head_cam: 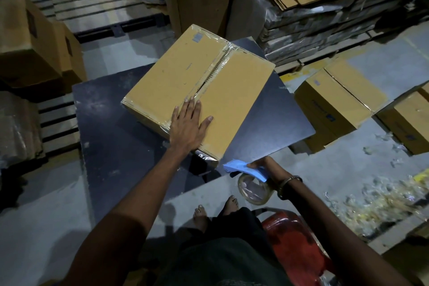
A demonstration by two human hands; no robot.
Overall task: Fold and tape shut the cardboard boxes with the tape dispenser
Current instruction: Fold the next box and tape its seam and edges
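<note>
Pressing my left hand [188,123] flat, fingers spread, on the near end of the cardboard box [197,90] lying on the dark table [111,137], its flaps closed and centre seam taped, I grip the blue tape dispenser [249,176] in my right hand [267,165] beside the table's near corner.

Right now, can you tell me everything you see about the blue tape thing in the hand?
The tape dispenser has a light blue, plastic-looking body with a flat pointed front end. Under it hangs a roll of clear tape, shiny and see-through. The right hand holds it, fingers wrapped over the blue top, with a bangle on that wrist. It is up in the air just off the near corner of the dark table, not touching the cardboard box. It points left, toward the box's near end.
</note>
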